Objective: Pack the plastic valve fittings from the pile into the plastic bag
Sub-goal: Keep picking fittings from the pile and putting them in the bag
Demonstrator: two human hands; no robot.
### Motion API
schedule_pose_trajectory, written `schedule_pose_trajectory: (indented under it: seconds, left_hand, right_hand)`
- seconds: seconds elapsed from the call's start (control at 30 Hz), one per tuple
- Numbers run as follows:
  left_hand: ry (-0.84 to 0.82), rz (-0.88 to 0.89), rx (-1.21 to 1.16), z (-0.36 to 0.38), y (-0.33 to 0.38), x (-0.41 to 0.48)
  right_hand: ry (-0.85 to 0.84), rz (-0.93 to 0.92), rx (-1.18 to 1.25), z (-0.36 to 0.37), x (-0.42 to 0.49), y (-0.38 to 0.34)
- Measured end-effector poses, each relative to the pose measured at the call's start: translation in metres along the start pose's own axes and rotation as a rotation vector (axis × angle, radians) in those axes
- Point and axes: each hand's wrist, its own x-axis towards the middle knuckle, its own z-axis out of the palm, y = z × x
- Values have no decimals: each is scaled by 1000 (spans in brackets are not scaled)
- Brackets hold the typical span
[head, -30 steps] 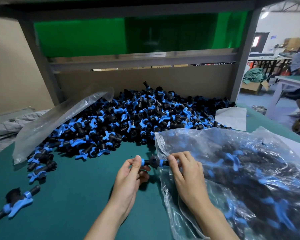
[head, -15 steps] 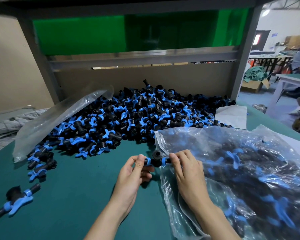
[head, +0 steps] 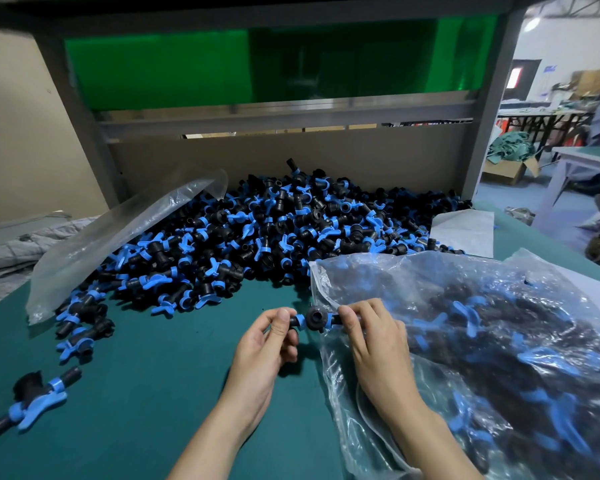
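Black-blue valve fitting [head: 316,318] held level beside bulging bag [head: 499,341].

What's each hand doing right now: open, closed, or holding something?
Left hand: pinches one end of a valve fitting.
Right hand: pinches the same valve fitting's other end.

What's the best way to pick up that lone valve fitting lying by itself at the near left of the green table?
Probably from above, pinching the lone fitting across its black tube, at the far-right stub. It lies flat on the table, clear of the pile, and its blue wing handle splays toward the near side, crowding the middle.
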Motion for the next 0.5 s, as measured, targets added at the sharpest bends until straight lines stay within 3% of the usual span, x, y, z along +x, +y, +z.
schedule_pose_trajectory:
  seconds: [0.4,0.5]
  left_hand:
    - [-18,21,45,-1,1,-1]
    - [40,12,8,-2,0,0]
  right_hand:
    - [13,7,5,-2,-2,-4]
    - [49,11,49,-2,-2,-8]
